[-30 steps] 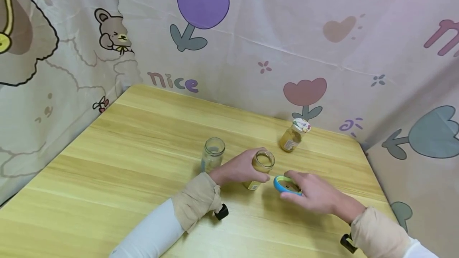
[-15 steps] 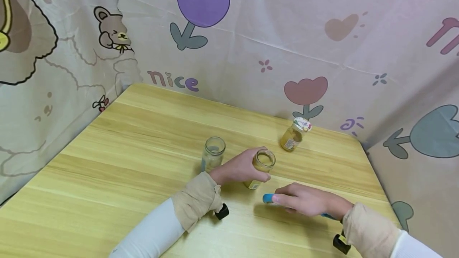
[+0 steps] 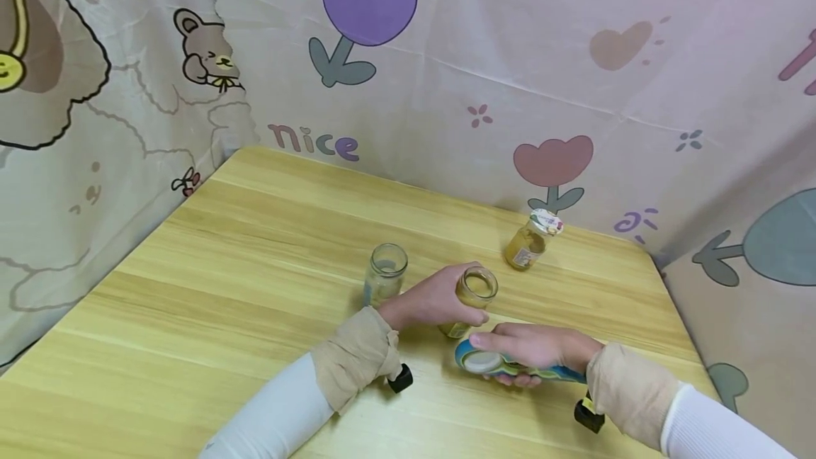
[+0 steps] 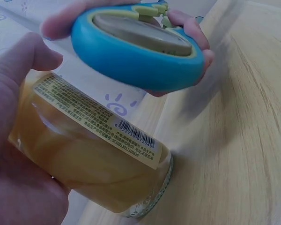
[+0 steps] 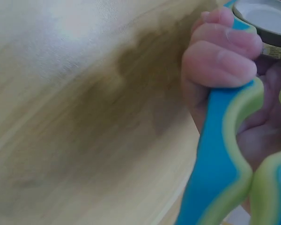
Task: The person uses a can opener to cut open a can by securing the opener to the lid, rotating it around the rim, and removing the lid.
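Fingers (image 5: pixel 222 58) of right hand (image 3: pixel 535 349) clenched around blue-green jar opener (image 3: pixel 503 365), lid (image 3: pixel 484 361) caught in its ring; we saw it low, at 5 o'clock on table (image 3: pixel 223 289). Just beyond, at 11 o'clock from opener, left hand (image 3: pixel 433 299) gripped open yellow jar (image 3: pixel 470 296), standing on wood. Empty glass jar (image 3: pixel 384 271) at 10 o'clock of it. Farthest, at 1 o'clock, lidded jar (image 3: pixel 532 238) near curtain (image 3: pixel 510 55).

Head view overhead; wrist views close

I read "nice" on the backdrop cloth (image 3: pixel 312 142). The held jar (image 4: pixel 91 161) carries a label (image 4: pixel 96 123) with a barcode; I cannot read its small print.
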Action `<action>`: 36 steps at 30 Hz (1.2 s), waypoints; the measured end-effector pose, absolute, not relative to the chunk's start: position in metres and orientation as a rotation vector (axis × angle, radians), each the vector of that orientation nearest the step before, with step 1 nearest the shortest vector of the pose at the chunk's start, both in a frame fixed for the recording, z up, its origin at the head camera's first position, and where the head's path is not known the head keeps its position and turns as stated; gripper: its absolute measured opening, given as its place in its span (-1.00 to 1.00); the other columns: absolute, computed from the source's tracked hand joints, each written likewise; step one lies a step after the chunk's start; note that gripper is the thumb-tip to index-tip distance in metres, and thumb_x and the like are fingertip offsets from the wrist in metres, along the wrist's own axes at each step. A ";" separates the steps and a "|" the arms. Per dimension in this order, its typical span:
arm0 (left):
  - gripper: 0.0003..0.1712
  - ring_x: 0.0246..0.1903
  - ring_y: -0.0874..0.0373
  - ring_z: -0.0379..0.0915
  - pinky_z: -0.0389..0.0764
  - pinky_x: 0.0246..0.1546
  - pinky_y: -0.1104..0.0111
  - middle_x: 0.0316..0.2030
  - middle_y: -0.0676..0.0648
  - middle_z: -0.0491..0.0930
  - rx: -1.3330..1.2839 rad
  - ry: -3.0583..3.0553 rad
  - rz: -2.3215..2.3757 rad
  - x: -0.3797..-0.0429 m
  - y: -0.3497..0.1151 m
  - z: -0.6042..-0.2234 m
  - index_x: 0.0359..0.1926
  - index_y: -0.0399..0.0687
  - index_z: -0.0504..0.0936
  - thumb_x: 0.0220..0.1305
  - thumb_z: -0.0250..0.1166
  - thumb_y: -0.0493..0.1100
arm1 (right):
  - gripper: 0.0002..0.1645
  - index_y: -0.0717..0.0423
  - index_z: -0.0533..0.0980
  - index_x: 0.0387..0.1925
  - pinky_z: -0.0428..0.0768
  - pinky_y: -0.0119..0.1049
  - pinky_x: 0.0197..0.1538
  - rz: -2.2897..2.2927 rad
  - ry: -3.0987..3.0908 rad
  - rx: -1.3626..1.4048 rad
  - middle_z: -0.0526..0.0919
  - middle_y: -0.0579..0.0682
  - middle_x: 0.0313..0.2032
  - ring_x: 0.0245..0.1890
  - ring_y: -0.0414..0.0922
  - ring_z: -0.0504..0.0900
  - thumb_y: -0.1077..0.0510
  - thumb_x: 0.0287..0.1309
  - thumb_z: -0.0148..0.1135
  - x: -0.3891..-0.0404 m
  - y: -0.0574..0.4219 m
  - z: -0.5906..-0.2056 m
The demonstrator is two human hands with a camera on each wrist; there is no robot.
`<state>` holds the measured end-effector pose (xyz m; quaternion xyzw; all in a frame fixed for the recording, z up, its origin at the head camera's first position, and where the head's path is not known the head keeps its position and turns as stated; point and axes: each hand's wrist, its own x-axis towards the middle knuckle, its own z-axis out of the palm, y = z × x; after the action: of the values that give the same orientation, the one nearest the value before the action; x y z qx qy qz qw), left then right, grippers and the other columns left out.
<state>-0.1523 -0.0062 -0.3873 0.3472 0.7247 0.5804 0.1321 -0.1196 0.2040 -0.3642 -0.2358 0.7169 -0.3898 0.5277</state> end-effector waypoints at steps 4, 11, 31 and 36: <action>-0.59 -0.33 0.22 0.48 0.55 -0.18 0.39 -0.31 0.04 0.56 1.018 2.094 1.682 -0.152 -0.005 -0.387 -0.10 0.17 0.47 0.01 0.41 -0.12 | -0.17 0.52 0.37 -0.31 0.29 -0.40 -0.73 -0.930 1.658 -0.558 0.47 -0.01 -0.62 -0.81 -0.21 0.25 -0.23 0.49 -0.41 -0.123 0.202 -0.365; -0.58 -0.30 0.24 0.49 0.55 -0.17 0.39 -0.28 0.06 0.57 1.011 2.107 1.691 -0.152 -0.003 -0.386 -0.10 0.18 0.47 -0.01 0.41 -0.10 | -0.14 0.35 0.47 -0.28 0.30 -0.38 -0.73 -0.925 1.558 -0.430 0.48 0.01 -0.61 -0.81 -0.17 0.29 -0.35 0.42 -0.40 -0.124 0.197 -0.370; -0.54 -0.37 0.24 0.51 0.56 -0.19 0.41 -0.32 0.03 0.58 0.982 2.081 1.701 -0.153 -0.004 -0.388 -0.05 0.17 0.46 0.00 0.41 -0.14 | 0.01 0.21 0.58 -0.38 0.35 -0.38 -0.68 -0.676 1.439 -0.116 0.51 -0.02 -0.67 -0.77 -0.20 0.33 -0.63 0.10 -0.25 -0.132 0.180 -0.372; -0.54 -0.31 0.24 0.50 0.55 -0.16 0.40 -0.27 0.06 0.57 0.967 2.091 1.703 -0.152 -0.004 -0.389 -0.05 0.15 0.47 0.00 0.41 -0.13 | -0.05 0.19 0.57 -0.39 0.41 -0.33 -0.66 -0.625 1.444 -0.216 0.51 0.01 -0.68 -0.77 -0.16 0.37 -0.57 0.21 -0.32 -0.133 0.179 -0.373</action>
<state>-0.1523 -0.0039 -0.3888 0.3342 0.7230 0.5886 0.1380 -0.1331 0.1793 -0.3726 -0.0970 0.6484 -0.2806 0.7011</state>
